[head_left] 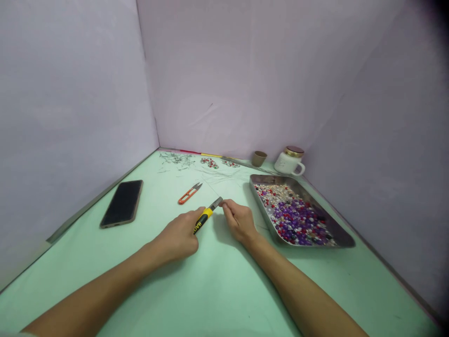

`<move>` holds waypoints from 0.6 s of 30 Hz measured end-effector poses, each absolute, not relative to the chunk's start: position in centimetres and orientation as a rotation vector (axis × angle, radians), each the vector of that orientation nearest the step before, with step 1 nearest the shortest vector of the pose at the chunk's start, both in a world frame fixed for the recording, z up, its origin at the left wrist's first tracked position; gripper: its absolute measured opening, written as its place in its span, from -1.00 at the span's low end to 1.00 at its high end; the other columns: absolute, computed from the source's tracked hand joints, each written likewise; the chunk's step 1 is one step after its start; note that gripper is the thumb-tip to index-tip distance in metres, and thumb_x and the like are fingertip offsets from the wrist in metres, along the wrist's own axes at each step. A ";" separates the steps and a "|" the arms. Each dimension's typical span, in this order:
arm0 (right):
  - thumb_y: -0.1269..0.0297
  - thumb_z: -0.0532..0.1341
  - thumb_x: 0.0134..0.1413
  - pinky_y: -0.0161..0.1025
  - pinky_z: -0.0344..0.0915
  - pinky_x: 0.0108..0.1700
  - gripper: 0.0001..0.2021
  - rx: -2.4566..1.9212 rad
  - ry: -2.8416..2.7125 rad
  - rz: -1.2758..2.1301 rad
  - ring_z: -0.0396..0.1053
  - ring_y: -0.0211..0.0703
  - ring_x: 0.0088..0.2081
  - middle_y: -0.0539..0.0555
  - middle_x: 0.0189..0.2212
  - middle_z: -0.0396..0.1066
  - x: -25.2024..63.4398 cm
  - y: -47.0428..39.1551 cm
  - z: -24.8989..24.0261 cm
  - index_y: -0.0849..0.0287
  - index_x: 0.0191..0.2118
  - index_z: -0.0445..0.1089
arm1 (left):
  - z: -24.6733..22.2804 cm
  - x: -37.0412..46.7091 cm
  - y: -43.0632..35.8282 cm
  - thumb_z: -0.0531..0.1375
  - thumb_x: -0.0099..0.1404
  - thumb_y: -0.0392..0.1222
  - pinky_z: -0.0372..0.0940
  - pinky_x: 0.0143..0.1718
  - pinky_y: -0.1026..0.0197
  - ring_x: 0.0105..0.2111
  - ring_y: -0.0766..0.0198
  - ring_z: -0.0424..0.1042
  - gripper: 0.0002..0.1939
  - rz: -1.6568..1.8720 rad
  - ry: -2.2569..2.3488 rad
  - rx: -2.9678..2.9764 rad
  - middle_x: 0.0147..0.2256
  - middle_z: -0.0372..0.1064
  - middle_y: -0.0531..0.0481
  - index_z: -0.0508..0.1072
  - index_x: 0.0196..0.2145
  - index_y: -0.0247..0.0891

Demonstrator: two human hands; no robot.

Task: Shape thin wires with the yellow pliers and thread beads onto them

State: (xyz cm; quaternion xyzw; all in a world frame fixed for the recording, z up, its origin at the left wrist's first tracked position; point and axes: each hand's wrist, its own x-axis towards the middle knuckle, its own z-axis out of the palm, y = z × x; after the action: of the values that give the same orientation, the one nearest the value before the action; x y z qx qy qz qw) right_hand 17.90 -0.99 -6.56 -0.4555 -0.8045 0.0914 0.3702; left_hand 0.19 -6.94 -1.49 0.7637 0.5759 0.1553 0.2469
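Gripping the yellow-and-black handle of the pliers [206, 214] at mid-table, the left hand [178, 236] is closed around a light, stiff tool best held by that rubbery sleeve. Black letters run along the handle, too small to read, while the right hand [238, 220] pinches something thin at the metal tip, probably wire, beside the tray [342, 233] of beads [293, 215]
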 end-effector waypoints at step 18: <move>0.30 -0.10 0.14 -0.36 0.10 -0.41 -0.73 -1.164 -2.049 0.164 0.31 -0.23 -0.50 0.03 -0.56 0.37 18.1 -1.1 -6.5 0.18 -0.32 0.32 | -1.0 0.2 -7.1 0.00 -0.14 -0.44 0.12 -0.58 0.32 -0.57 0.34 0.23 -0.73 0.526 1.316 1.744 -0.54 0.22 0.09 0.25 -0.41 -0.23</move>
State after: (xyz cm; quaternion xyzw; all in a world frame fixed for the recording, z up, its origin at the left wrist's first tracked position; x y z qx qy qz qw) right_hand 18.08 -1.07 -6.53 -0.4559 -0.8024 0.0644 0.3797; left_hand 0.21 -7.08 -1.02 0.6997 0.5282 0.2109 0.4323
